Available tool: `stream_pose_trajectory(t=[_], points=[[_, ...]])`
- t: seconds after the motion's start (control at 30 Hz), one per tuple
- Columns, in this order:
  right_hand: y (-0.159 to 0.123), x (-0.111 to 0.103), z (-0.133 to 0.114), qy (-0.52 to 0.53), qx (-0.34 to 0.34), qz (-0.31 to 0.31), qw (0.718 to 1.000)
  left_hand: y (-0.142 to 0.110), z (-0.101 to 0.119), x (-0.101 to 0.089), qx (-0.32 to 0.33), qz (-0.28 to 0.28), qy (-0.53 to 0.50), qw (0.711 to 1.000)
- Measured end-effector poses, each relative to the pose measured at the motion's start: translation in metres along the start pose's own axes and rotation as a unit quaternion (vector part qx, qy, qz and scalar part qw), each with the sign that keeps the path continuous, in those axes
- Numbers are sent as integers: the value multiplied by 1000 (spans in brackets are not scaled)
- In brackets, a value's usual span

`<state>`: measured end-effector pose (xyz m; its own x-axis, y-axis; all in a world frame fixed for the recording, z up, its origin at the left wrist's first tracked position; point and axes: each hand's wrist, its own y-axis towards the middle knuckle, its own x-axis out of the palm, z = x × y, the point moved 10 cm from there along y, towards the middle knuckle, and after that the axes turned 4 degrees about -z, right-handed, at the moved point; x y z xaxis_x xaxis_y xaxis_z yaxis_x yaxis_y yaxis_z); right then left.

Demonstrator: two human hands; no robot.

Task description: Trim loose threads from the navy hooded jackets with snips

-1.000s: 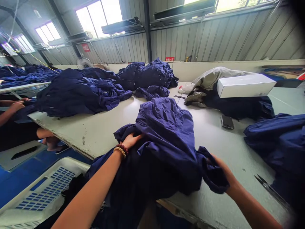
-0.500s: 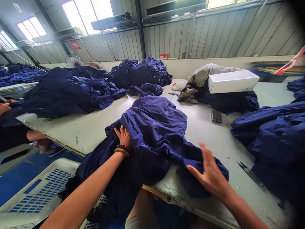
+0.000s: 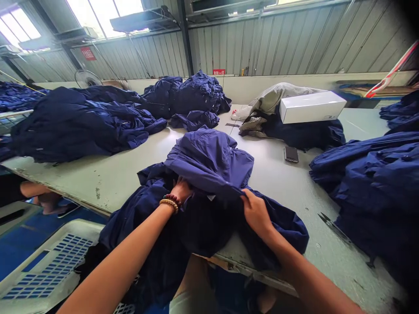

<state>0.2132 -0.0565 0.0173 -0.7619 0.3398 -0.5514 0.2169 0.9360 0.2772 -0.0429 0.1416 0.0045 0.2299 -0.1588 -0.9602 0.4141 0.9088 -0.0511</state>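
1. An edge of the navy garment (image 3: 209,161) has just been pinched between the nearly closed fingers of the right hand (image 3: 258,216), so a fold is held up.
2. The left hand (image 3: 181,190) is partly covered by cloth; its grip cannot be told.
3. The garment, crumpled and perhaps hooded, is spread at the near edge of the desk (image 3: 268,174).

Dark-red and tan beaded bracelets (image 3: 169,202) circle the left wrist (image 3: 167,210).

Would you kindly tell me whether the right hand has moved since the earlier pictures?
Yes: judged against the scissors, the right hand has moved left, away from them, to the navy garment's edge.
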Motion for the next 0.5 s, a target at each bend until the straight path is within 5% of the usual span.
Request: stream_pose_trajectory(t=[0.13, 0.27, 0.5], points=[[-44, -60, 36, 39, 63, 98, 992, 6, 2, 3, 8, -14, -5, 1000], [-79, -98, 52, 39, 112, 162, 980, 3, 3, 1, 8, -16, -7, 1000], [-112, -150, 15, -3, 118, 245, 962, 2, 4, -7, 7, -12, -11, 1000]])
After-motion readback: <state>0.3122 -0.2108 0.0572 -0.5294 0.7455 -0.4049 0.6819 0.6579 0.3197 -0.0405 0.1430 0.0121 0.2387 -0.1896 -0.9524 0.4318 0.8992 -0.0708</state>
